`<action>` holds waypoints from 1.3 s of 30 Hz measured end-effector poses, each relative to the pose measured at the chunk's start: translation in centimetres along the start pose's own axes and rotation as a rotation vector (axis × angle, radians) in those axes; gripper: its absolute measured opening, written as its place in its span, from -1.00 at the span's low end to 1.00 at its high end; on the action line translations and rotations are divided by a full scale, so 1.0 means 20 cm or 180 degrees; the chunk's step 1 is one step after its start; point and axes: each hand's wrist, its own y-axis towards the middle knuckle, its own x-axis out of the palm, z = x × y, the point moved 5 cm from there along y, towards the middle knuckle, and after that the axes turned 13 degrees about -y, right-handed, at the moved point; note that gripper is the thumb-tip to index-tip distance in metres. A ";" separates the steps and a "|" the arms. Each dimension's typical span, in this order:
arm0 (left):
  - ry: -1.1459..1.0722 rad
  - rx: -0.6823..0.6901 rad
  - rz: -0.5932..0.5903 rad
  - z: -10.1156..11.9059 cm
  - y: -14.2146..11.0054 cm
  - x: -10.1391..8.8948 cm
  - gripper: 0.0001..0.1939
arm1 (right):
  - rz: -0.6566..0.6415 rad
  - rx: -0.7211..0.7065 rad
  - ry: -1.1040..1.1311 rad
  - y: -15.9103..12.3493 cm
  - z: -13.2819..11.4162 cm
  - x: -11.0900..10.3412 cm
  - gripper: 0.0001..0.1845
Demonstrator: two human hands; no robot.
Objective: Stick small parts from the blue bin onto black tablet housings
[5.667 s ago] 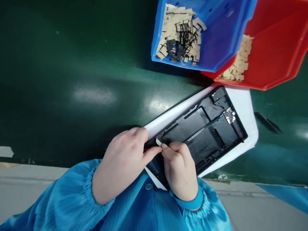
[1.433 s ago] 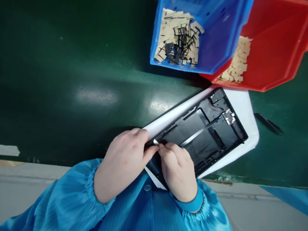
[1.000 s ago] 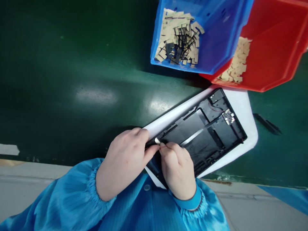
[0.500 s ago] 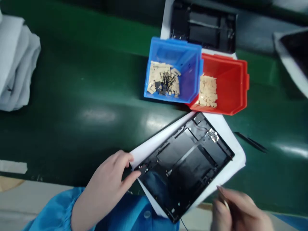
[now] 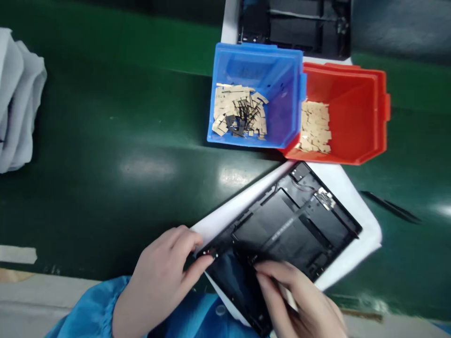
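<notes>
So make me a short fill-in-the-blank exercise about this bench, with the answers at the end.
1. The bin with black pieces in it is ____.
2. The case lies on a ____ sheet.
3. In the picture, the tweezers lie to the ____ of the case.
4. The hand at the case's leftmost corner is the person's ____ one.

Missing words: blue; white; right; left.

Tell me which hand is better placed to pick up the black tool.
Probably the right hand: it is nearer the black tool, though it may hold a pale piece. The left hand is farther off, at the left corner of the black casing.
</notes>
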 end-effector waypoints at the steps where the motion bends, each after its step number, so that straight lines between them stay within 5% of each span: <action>1: 0.0010 0.0097 0.0088 0.00 0.00 0.00 -0.86 | -0.0097 -0.0288 -0.0101 0.02 -0.04 0.02 -0.80; 5: 0.0008 0.0388 0.0347 0.00 -0.01 0.00 -0.82 | -0.0012 -0.1136 -0.1132 0.05 -0.09 0.10 -0.64; 10: -0.0018 0.0557 0.0510 -0.02 -0.01 0.00 -0.83 | 0.0064 -0.1265 -0.1906 0.05 -0.12 0.18 -0.61; 13: -0.0031 0.0577 0.0558 -0.03 -0.01 0.00 -0.84 | -0.0048 -0.1309 -0.1545 0.05 -0.15 0.17 -0.63; 15: -0.0056 0.0594 0.0574 -0.03 -0.02 0.00 -0.85 | -0.0040 -0.1203 -0.0787 0.04 -0.15 0.12 -0.73; 19: -0.0139 0.0703 0.0698 -0.04 -0.03 0.00 -0.89 | 0.0408 -0.0223 0.0270 0.03 -0.04 0.01 -0.95; 22: -0.0139 0.0901 0.0940 -0.03 -0.06 -0.01 -0.84 | 0.0282 0.0034 0.0016 0.01 -0.01 0.03 -0.87; 26: -0.0177 0.1234 0.1145 -0.01 -0.09 -0.01 -0.84 | 0.0243 -0.0177 -0.1016 0.01 -0.07 0.12 -0.89; 31: -0.0368 0.0925 0.0853 0.00 -0.05 0.02 -0.79 | 0.0435 -0.1020 -0.1771 0.03 -0.16 0.19 -0.86; 39: -0.0098 0.0405 0.0238 0.04 0.06 0.02 -0.85 | 0.0318 -0.1270 -0.1840 0.04 -0.16 0.21 -0.78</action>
